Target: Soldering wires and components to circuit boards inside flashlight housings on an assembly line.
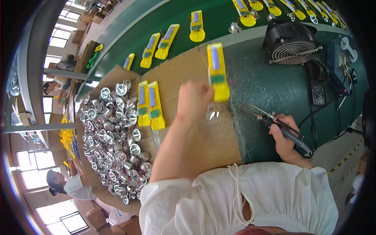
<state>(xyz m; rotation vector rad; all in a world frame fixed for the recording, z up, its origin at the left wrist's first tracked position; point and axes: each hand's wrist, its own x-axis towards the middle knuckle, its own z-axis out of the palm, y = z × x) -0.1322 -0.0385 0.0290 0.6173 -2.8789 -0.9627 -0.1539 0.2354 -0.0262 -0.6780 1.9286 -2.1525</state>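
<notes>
Gripping a black soldering iron [288, 134] in the right hand [284, 145], with fingers and thumb closed around the handle and the tip angled up and left over the green bench [250, 70]. Bringing the left hand [194, 98], blurred and curled, against or just beside the lower left edge of a yellow housing [217, 72]; impossible to tell whether pinched or merely near. Overlapping in view that housing, set across the edge of a cardboard sheet [178, 72], above a blurred silver piece [213, 115]. Flanked at left by two matching housings [150, 105] and heaped silver reflectors [113, 137]; bounded at upper right by a black fan [288, 41], farther off by a green belt [176, 17] bearing more housings.
</notes>
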